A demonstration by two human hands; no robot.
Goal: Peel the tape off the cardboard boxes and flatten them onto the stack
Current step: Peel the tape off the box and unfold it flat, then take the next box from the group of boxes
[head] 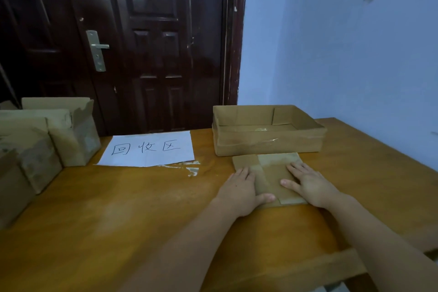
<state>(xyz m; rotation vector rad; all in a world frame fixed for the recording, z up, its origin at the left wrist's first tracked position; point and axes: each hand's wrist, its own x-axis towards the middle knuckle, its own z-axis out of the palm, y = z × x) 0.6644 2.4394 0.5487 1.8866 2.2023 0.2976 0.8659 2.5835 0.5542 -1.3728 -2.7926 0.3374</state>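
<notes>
A flattened brown cardboard box (270,173) lies on the wooden table (118,208), with strips of tape across its top. My left hand (241,187) presses flat on its left part, fingers straight, thumb along the near edge. My right hand (308,185) presses flat on its right part, fingers spread. Just behind it stands an open shallow cardboard tray box (267,142) with clear tape on its front wall. Several taped cardboard boxes (47,144) stand at the table's left edge.
A white paper sheet (149,149) with handwritten characters lies at the back middle of the table, with torn paper scraps (193,169) beside it. A dark door (142,42) stands behind; a blue wall (343,66) runs along the right.
</notes>
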